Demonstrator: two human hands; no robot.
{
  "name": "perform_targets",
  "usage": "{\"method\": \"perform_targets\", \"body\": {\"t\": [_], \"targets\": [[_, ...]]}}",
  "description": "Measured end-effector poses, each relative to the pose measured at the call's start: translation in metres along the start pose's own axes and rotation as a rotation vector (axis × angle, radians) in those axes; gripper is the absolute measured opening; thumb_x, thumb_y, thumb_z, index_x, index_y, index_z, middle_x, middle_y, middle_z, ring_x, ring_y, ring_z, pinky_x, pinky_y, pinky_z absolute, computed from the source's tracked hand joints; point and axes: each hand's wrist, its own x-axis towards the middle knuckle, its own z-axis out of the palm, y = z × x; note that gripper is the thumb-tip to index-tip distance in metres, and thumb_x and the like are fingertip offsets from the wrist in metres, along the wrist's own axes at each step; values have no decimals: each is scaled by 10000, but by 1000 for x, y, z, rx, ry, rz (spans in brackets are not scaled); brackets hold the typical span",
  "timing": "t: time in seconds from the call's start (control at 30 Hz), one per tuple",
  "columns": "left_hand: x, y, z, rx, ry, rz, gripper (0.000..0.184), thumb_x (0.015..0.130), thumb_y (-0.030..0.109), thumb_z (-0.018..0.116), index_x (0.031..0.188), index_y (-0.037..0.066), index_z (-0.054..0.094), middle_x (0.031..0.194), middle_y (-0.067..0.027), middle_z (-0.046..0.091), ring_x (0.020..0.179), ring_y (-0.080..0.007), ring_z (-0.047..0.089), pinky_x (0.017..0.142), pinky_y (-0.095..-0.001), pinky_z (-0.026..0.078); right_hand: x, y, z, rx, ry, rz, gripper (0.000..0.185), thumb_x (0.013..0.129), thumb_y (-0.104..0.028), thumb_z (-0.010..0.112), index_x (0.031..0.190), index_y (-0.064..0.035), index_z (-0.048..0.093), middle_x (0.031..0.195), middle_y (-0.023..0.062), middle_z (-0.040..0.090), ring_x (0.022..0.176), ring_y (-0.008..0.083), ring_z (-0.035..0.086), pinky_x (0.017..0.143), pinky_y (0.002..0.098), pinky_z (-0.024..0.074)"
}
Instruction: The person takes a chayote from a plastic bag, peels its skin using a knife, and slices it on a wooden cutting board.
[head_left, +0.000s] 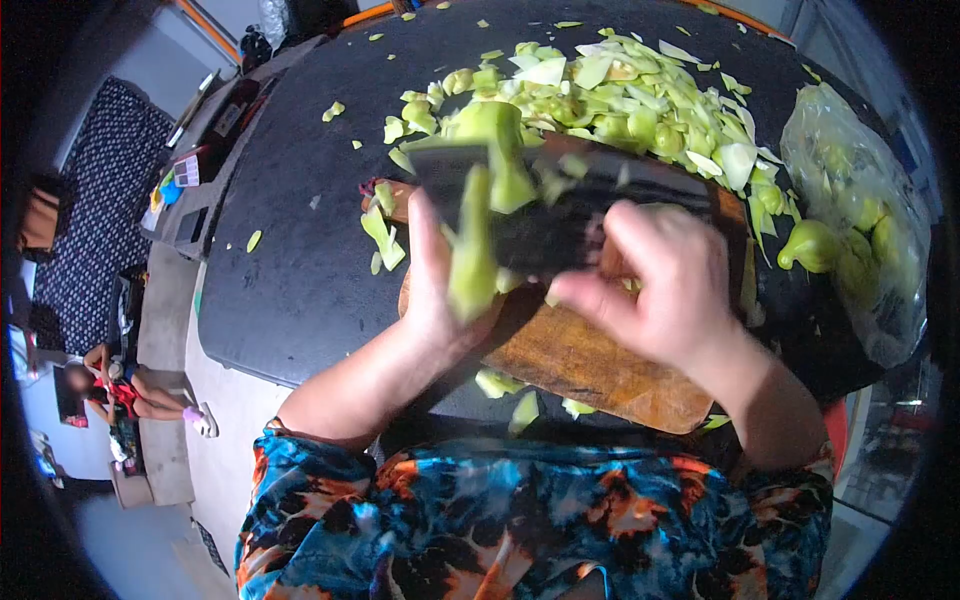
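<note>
My left hand (435, 290) is closed round a pale green fruit (472, 265), its thumb up along the near side. My right hand (665, 275) grips a cleaver whose wide dark blade (540, 225) is smeared by motion. The blade lies across the fruit, with green parts showing on both sides of it; how deep it has cut I cannot tell. Both hands are above a wooden cutting board (600, 365). Behind the blade spreads a large heap of cut green pieces (620, 95). The fruit's exact kind is unclear.
A clear plastic bag (890, 290) with whole green fruits lies on the dark table (290, 250) at right, one fruit (812, 246) beside it. Scraps (380, 235) lie left of the board and along the near edge. Far left, another person (125, 390) sits on the floor.
</note>
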Motion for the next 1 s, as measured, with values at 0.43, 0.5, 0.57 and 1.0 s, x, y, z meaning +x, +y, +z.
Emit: {"method": "perform_targets", "body": {"t": [0.43,0.5,0.57,1.0], "targets": [[14,8,-13,-238,-121,-29,630,893,613,391,1241,102,516,1064,-134,607,951,-312,603,756,-456,510,17,55,-22,143,75,394,456,877,-412,656,685,-13,542,530,62,494,501,137,442,505,311,380],[13,10,-14,-300,-51,-63,629,895,607,388,1258,110,521,1107,-130,606,1003,-323,594,861,-490,487,13,27,-22,243,-5,288,452,847,-437,680,706,-30,543,553,48,522,494,154,486,496,307,391],[8,10,-2,-252,88,-49,622,892,584,385,1236,90,541,1101,-106,623,990,-278,603,933,-467,448,9,12,-16,111,-39,-25,480,806,-509,691,707,-67,533,573,21,529,502,181,536,497,318,411],[9,13,-1,-101,-159,3,650,895,609,424,1216,60,560,1018,-134,657,906,-236,652,842,-394,532,-7,-25,-8,36,-175,-246,512,754,-567,672,673,-94,493,612,38,493,557,218,523,549,325,404]]}}
